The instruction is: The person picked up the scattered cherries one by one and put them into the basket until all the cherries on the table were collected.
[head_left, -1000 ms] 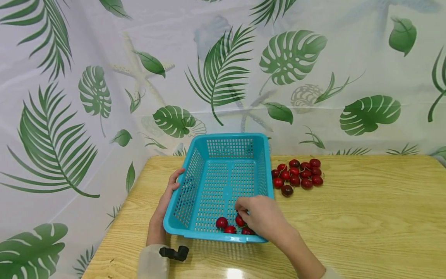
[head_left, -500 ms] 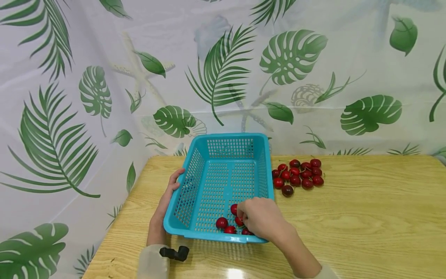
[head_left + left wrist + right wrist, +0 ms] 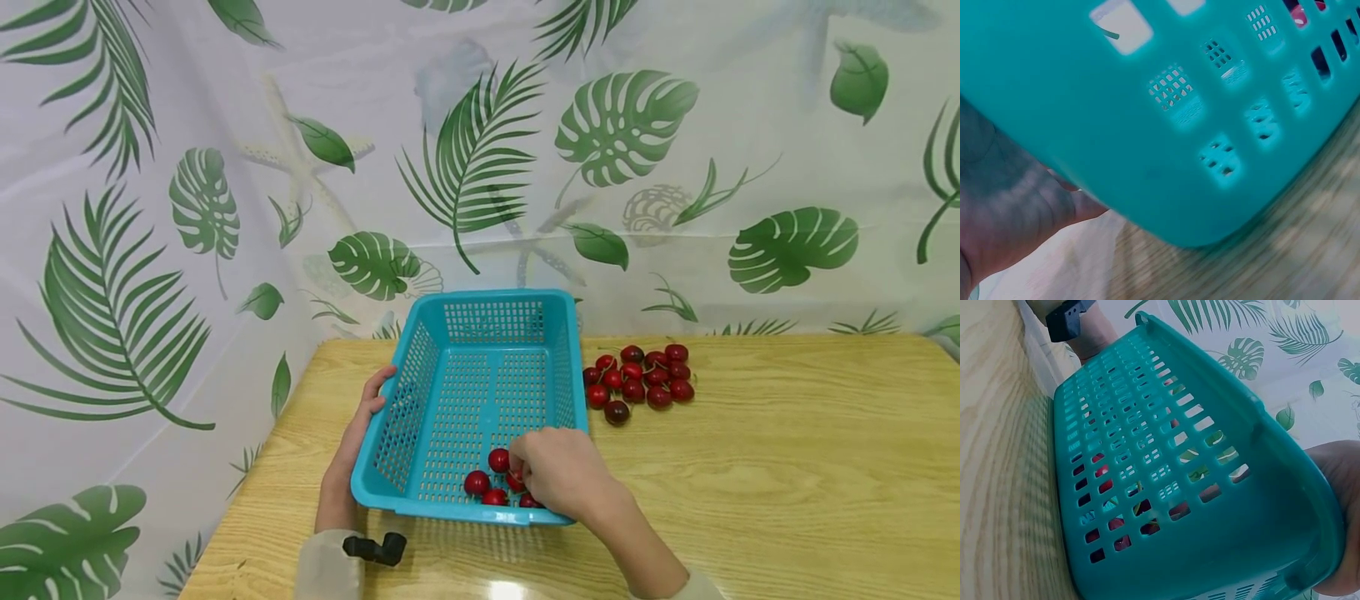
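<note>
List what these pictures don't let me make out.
Head: most fingertips of the right hand, hidden behind its back; whether it grips a cherry.
Left wrist: most of the cherries inside, hidden by the basket wall.
Right wrist: part of that hand, cut off by the right edge.

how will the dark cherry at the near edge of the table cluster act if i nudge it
The dark cherry would probably roll, being round on a flat wood-grain table. Its glossy skin suggests a slippery pinch. Pushed away, it might bump the cherries just behind it.
</note>
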Demonstrator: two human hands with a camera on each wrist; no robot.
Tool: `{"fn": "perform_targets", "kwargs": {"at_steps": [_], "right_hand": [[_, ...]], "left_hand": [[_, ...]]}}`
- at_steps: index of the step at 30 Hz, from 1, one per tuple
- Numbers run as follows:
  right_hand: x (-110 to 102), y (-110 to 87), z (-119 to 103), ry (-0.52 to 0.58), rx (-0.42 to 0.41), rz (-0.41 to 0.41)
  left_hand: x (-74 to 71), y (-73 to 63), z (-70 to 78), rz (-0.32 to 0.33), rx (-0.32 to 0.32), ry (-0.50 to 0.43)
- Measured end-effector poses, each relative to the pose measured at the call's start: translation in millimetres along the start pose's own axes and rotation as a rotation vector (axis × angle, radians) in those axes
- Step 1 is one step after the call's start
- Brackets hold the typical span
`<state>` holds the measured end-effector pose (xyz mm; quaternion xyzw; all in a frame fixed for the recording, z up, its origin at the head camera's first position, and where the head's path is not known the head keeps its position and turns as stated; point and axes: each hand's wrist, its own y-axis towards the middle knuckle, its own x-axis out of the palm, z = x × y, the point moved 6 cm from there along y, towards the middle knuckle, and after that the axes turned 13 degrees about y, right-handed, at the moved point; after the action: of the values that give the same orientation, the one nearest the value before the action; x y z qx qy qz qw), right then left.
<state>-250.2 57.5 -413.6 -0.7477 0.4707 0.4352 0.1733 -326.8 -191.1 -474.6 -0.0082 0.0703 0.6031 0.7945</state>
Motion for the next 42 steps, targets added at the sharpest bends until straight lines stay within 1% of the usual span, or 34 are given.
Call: {"fn": "perform_targets", "kwargs": {"at_steps": [9, 14, 20, 25, 27, 30, 33, 35, 37, 38, 40, 42], "right_hand": [[2, -1.2, 1, -0.021, -0.019, -0.011], [2, -1.2, 2, -0.016, -0.012, -0.01], [2, -0.1, 1, -0.018, 0.0, -0.004], [-2, -0.6, 1, 0.039, 0.042, 0.028], [-6, -1.4, 1, 0.097, 0.047, 0.059], [-15, -1.6, 4, 0.204, -0.001, 0.146], [-33, -2.5, 13, 0.302, -0.058, 0.3], [-48, -5.0, 25, 0.328, -0.067, 0.421], [-62, -9.0, 42, 0.326, -0.021, 0.522], [-67, -11.1, 52, 0.317, 0.013, 0.554], [-77, -16.2, 73, 0.287, 0.108, 0.58], [-85, -21.6, 94, 0.245, 0.205, 0.572]], "left_hand": [[0.5, -0.2, -2.2, 0.004, -0.026, -0.005], [0.5, 0.6, -1.1, 0.004, -0.022, -0.011], [0.0, 0.7, -0.9, 0.003, -0.04, -0.015], [-0.5, 2.0, 0.0, -0.012, -0.011, -0.007], [-0.3, 2.0, 0.1, -0.017, 0.0, -0.002], [0.0, 1.5, -0.8, -0.022, -0.006, -0.004], [-0.2, 1.5, -0.9, -0.014, -0.008, 0.001], [-0.5, 1.4, -0.8, -0.007, -0.013, 0.001], [-0.3, 0.8, 0.0, -0.002, -0.014, 0.005], [-0.3, 0.2, 0.5, -0.001, -0.015, 0.008], [0.0, -0.6, 0.4, -0.002, -0.029, 0.005], [0.1, -0.8, -0.1, 0.001, -0.041, 0.005]]}}
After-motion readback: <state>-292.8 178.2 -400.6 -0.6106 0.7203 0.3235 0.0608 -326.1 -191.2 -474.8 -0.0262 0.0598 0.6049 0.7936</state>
